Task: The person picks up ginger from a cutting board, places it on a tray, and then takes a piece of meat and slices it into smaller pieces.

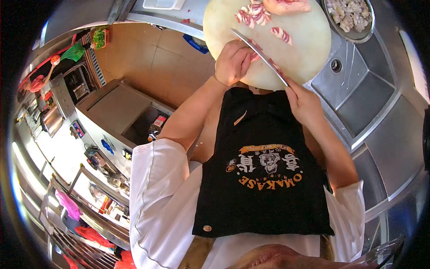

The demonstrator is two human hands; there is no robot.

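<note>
On a round, pale cutting board (309, 51), my left hand (232, 62) has its fingers curled over a piece of raw meat (255, 56), most of it hidden by the hand and blade. My right hand (306, 102) grips a kitchen knife (264, 57) by its handle. The blade slants across the board, right beside my left fingers. Beyond it are a pile of marbled meat slices (253, 14) and a separate strip of meat (281, 35). A larger chunk of meat (289, 5) sits at the far edge.
A metal bowl (371, 30) of pale chopped pieces stands right of the board, above a steel sink (329, 85) with a thin metal utensil (350, 67). A white tray (163, 4) is at the far left. Below it, a blue container (195, 44) sits by the tiled floor (152, 54).
</note>
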